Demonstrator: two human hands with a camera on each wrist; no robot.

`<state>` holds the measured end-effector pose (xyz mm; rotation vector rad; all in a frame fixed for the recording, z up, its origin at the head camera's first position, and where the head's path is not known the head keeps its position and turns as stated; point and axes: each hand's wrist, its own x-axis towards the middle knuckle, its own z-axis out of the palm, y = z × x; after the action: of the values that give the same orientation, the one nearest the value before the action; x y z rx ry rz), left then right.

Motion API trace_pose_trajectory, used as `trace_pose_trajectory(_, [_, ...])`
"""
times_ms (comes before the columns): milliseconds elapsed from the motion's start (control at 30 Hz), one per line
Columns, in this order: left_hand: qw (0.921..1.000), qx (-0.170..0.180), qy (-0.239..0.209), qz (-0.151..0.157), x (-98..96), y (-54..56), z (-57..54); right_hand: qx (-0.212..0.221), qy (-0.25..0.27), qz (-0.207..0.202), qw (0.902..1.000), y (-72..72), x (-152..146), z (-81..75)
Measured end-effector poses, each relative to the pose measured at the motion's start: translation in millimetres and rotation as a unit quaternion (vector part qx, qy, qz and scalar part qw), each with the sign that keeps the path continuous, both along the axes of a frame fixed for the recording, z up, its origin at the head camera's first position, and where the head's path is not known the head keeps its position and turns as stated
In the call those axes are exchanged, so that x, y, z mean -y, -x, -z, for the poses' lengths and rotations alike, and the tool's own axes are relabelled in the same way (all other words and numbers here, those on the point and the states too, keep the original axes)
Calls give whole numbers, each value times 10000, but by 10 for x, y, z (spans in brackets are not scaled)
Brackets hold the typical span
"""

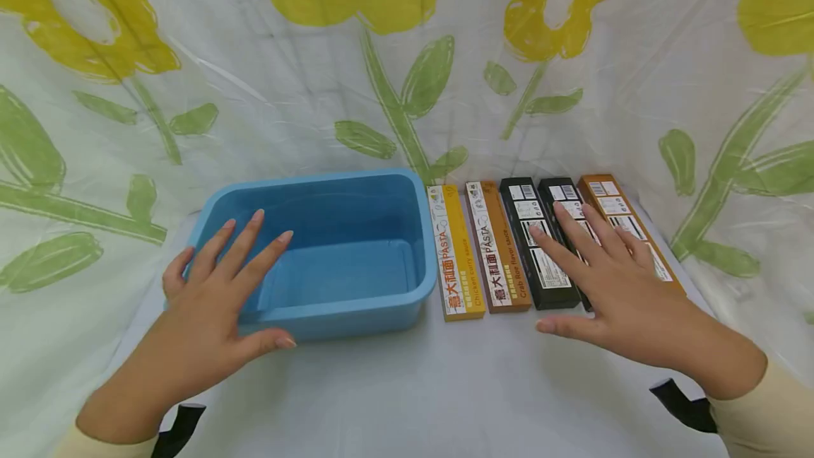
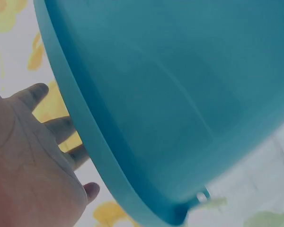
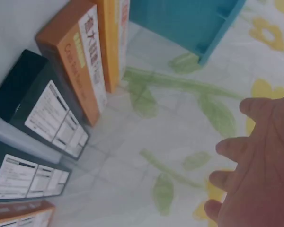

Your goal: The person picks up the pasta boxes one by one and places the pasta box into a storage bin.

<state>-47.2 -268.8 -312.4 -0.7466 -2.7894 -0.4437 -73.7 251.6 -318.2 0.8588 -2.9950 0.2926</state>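
Note:
A blue plastic basin (image 1: 356, 274) stands left of centre, its inside bare. Over its near left corner my left hand (image 1: 213, 302) is spread, fingers straight, holding nothing; the left wrist view shows that hand (image 2: 33, 156) beside the basin's rim (image 2: 92, 137). To the right lie several pasta boxes in a row: a yellow one (image 1: 467, 253), a brown one (image 1: 506, 246), two black ones, the nearer-left black box (image 1: 547, 271) showing a white label, and an orange-brown one (image 1: 607, 193). My right hand (image 1: 617, 288) hovers spread above the black and orange-brown boxes, partly hiding them, with nothing in its grip.
A white cloth (image 1: 445, 387) covers the table. Behind it hangs a white curtain (image 1: 267, 119) printed with yellow flowers and green leaves. The yellow box lies close beside the basin's right wall. Black straps (image 1: 683, 405) show at both wrists.

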Motion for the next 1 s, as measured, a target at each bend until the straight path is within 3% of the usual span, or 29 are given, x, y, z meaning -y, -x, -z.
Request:
trace_pose_trajectory(167, [9973,20,-732,-93,244,8,-16,-142,254,123,9995,-14,-109,8])
trace_pose_trajectory(300, [9892,-44,-1457,-142,405,28,-1,-140,524,243,9982,-16,-182,31])
trace_pose_trajectory(467, [9749,-226,-2172,-432,515,51,74,-198,788,379,9960,-9,-259,98])
trace_pose_trajectory(600, [9555,-198,-2838,-780,583,95,151,-273,1023,494,9931,2,-332,150])
trace_pose_trajectory(733, [9242,71,-3640,-1149,614,134,226,-295,1280,642,9893,4,-390,219])
trace_pose_trajectory(767, [9133,165,-3898,-1170,617,140,247,-311,1339,663,9883,4,-398,242])
trace_pose_trajectory(967, [8236,645,-5573,-833,633,179,422,-357,1819,786,9795,10,-449,390])
trace_pose_trajectory(1000, [8138,695,-5721,-756,639,182,448,-374,1898,819,9777,16,-460,415])
